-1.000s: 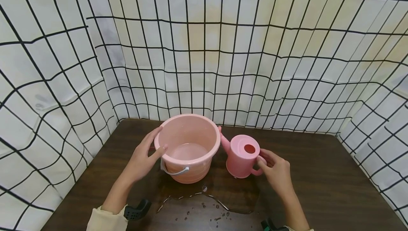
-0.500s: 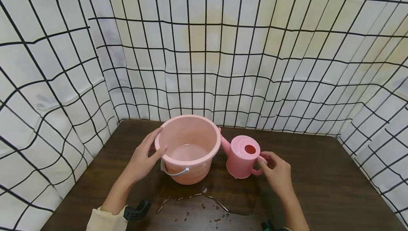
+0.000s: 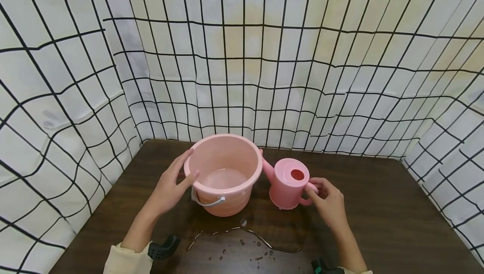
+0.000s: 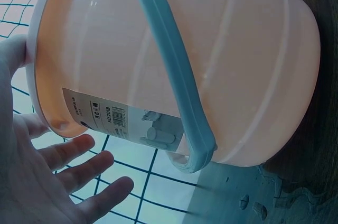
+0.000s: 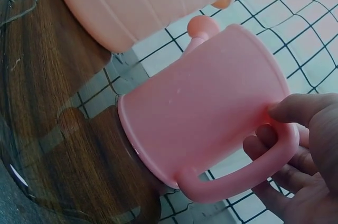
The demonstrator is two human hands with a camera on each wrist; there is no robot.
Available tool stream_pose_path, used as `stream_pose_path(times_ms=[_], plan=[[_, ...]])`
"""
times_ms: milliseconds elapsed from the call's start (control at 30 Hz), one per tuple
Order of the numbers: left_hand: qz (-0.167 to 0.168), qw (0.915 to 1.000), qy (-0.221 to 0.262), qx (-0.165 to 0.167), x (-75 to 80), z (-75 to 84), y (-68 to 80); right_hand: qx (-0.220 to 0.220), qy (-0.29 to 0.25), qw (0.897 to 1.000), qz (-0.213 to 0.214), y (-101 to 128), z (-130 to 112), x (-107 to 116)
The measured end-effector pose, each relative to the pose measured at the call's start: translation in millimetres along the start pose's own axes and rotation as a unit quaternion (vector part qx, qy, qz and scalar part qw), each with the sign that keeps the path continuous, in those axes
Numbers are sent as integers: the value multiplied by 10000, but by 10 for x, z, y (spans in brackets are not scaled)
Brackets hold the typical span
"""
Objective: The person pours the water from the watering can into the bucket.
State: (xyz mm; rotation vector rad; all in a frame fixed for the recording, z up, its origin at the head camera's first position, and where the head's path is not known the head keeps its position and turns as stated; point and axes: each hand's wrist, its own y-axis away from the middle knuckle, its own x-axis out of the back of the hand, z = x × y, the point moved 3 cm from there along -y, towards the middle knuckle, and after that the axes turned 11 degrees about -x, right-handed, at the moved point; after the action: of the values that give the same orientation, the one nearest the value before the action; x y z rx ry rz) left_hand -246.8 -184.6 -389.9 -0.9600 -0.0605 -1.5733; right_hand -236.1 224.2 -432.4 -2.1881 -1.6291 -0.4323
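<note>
A pink bucket [image 3: 227, 200] stands on the dark wooden table [image 3: 378, 211] with a little water in its bottom. My left hand [image 3: 175, 179] rests against its left rim, thumb on the rim edge. In the left wrist view its fingers [image 4: 79, 174] are straight and spread beside the bucket wall [image 4: 222, 49]. Just right of the bucket stands a pink watering can [image 3: 285, 188], its spout pointing at the bucket. My right hand [image 3: 329, 200] holds the can's handle [image 5: 248, 176]: the thumb lies on top and the fingers [image 5: 264, 142] show through the loop.
A puddle [image 3: 245, 244] and drops lie on the table in front of the bucket and can. White cloth with a black grid [image 3: 242, 55] walls the table on three sides. The bucket's pale bail handle [image 4: 174, 76] hangs down its front.
My right hand's fingers have drawn slightly closer onto the can's handle. Bucket, can and left hand keep their places; the view has shifted a little.
</note>
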Motion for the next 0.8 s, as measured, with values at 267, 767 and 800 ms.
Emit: stream_pose_path(times_ms=[267, 767, 800], plan=[[-32, 10000, 47, 39, 1, 3, 27, -152, -284, 9995, -32, 17, 35, -47], [-89, 9998, 143, 92, 10, 1, 10, 682, -1051, 9894, -734, 30, -27, -194], [-96, 9998, 142, 97, 9, 1, 8, 668, -1047, 9890, -802, 33, -37, -197]])
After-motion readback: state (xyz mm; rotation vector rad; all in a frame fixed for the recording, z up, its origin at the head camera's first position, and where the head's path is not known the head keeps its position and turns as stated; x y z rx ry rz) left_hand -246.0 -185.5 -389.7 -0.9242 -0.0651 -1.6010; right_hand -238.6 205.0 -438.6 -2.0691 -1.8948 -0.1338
